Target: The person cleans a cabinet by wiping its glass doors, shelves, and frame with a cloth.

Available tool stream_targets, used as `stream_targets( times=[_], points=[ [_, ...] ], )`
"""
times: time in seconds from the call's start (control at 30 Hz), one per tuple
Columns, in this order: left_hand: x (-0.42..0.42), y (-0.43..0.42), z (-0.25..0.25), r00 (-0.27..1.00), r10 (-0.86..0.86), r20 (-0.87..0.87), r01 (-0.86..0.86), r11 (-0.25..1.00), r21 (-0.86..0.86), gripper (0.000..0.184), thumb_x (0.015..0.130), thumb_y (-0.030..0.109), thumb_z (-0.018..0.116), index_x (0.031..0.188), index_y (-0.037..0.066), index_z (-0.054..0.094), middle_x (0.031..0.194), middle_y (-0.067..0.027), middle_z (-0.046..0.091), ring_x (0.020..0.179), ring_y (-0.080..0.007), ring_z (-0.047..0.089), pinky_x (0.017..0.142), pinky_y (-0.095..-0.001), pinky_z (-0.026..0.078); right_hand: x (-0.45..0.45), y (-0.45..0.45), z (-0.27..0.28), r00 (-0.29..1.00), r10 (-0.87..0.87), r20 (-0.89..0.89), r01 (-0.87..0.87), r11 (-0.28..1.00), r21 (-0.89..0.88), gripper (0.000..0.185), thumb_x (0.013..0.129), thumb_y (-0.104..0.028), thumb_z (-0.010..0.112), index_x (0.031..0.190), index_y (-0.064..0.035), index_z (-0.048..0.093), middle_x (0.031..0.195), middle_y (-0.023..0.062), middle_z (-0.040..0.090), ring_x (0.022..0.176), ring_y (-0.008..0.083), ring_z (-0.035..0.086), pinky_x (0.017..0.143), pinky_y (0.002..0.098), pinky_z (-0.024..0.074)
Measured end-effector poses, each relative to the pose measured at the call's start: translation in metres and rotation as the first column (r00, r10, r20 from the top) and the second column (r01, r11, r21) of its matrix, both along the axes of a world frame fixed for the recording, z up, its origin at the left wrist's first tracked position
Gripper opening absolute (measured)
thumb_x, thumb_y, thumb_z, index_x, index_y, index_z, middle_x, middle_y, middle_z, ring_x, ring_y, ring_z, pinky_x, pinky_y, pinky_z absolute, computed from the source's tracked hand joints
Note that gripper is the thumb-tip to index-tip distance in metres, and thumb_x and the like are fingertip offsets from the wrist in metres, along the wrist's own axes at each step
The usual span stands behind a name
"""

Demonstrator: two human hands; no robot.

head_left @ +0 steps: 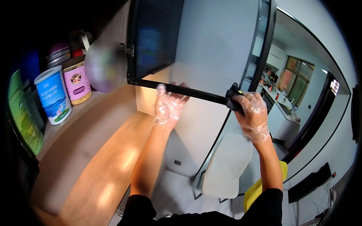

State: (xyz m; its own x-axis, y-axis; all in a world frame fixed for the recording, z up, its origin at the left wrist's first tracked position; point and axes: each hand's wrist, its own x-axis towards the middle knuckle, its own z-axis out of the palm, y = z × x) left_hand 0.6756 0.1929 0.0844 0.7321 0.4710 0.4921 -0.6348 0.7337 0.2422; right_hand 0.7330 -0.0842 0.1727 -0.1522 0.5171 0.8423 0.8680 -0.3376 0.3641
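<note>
Black framing (265, 45) edges the glass door (217, 49) at centre. The left hand (169, 105) pinches its lower rail (203, 95) between thumb and fingers; the right hand (252, 111) clutches a soft-looking black cloth (233, 101) at the rail's right end. The door seems stiff, fairly heavy, its pane (222, 30) fragile and slippery under plastic gloves (163, 116); the frame suits holding best.

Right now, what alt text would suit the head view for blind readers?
A left hand in clear plastic is at a black-framed door's lower edge; the right hand, also gloved, holds a black cloth-like item. Canisters stand on a shelf, left.
</note>
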Motion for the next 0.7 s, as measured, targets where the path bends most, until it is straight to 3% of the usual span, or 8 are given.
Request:
stream_targets(
  times=[0.07,0.2,0.23,0.3,0.4,0.5,0.63,0.7],
  points=[
    [0.004,0.006,0.004,1.0,0.029,0.004,-0.029,1.0,0.003,0.033,0.1,0.023,0.073,0.124,0.004,0.059,0.128,-0.0205,0.064,0.129,-0.039,0.058,0.119,-0.0555,0.043,-0.003,0.004,0.008,1.0,-0.021,0.021,0.021,1.0,-0.016,0.049,0.064,0.005,0.081,0.109,-0.0066,0.066,0.102,0.0122,0.067,0.091,0.036,0.062,0.08,0.0458,0.0543],
    [0.017,0.009,0.004,0.996,0.088,0.016,-0.088,0.996,0.001,0.015,0.099,0.016,0.073,0.103,0.005,0.063,0.101,-0.0132,0.068,0.106,-0.0323,0.066,0.112,-0.0523,0.05,-0.002,0.022,0.043,0.983,-0.018,0.184,0.019,1.0,-0.005,0.046,0.065,0.007,0.078,0.107,-0.0068,0.065,0.105,0.0111,0.067,0.091,0.0338,0.063,0.08,0.0441,0.055],
    [0.003,-0.002,0.016,0.985,0.129,-0.114,-0.13,0.991,-0.001,0.016,0.099,0.017,0.073,0.102,0.005,0.063,0.097,-0.0113,0.067,0.101,-0.0295,0.066,0.111,-0.0518,0.051,0.002,0.026,0.056,0.971,-0.016,0.239,0.017,1.0,-0.003,0.045,0.066,0.008,0.078,0.107,-0.0068,0.065,0.105,0.011,0.067,0.092,0.0335,0.063,0.08,0.044,0.0551],
    [0.02,0.009,0.003,0.994,0.112,0.005,-0.112,0.993,0.025,0.018,0.099,0.018,0.074,0.105,0.006,0.062,0.098,-0.0099,0.066,0.102,-0.028,0.066,0.111,-0.0512,0.051,0.013,0.031,0.097,0.928,-0.085,0.364,0.087,0.996,0.012,0.038,0.07,0.007,0.077,0.104,-0.0051,0.068,0.107,0.0127,0.07,0.092,0.0308,0.065,0.081,0.0429,0.0562],
    [0.025,0.011,-0.004,0.985,0.173,-0.02,-0.172,0.985,0.016,0.015,0.101,0.016,0.071,0.111,0.01,0.062,0.099,-0.0081,0.066,0.1,-0.0274,0.067,0.108,-0.0524,0.053,0.04,0.032,0.186,0.871,-0.168,0.461,0.056,0.968,0.246,0.025,0.084,0.0,0.073,0.109,-0.0063,0.07,0.115,0.0166,0.071,0.102,0.0381,0.067,0.091,0.0455,0.0568],
    [0.032,0.012,-0.007,0.979,0.202,-0.033,-0.202,0.979,0.007,0.016,0.102,0.017,0.071,0.113,0.012,0.062,0.099,-0.0071,0.067,0.099,-0.0274,0.068,0.105,-0.0517,0.055,0.065,0.058,0.264,0.858,-0.356,0.369,0.127,0.845,0.52,0.027,0.089,0.001,0.066,0.116,0.0002,0.068,0.131,0.0241,0.067,0.115,0.0437,0.067,0.1,0.0494,0.0562],
    [0.039,0.015,-0.015,0.98,0.199,0.004,-0.199,0.979,0.035,0.014,0.102,0.018,0.07,0.114,0.015,0.062,0.102,-0.0056,0.068,0.102,-0.0265,0.068,0.101,-0.0501,0.056,0.059,0.135,0.26,0.935,-0.118,0.334,-0.141,0.74,0.658,0.032,0.085,-0.001,0.069,0.116,0.0071,0.064,0.131,0.0383,0.061,0.119,0.0522,0.063,0.099,0.0522,0.0579],
    [0.041,0.015,-0.022,0.978,0.199,0.067,-0.204,0.975,0.085,0.021,0.101,0.016,0.072,0.12,0.016,0.063,0.109,-0.0046,0.068,0.106,-0.0258,0.067,0.102,-0.0484,0.056,0.045,0.182,0.202,0.933,-0.035,0.359,-0.13,0.896,0.425,0.046,0.082,-0.004,0.069,0.126,0.0101,0.063,0.149,0.0438,0.044,0.137,0.0556,0.05,0.109,0.055,0.0525]
  ],
)
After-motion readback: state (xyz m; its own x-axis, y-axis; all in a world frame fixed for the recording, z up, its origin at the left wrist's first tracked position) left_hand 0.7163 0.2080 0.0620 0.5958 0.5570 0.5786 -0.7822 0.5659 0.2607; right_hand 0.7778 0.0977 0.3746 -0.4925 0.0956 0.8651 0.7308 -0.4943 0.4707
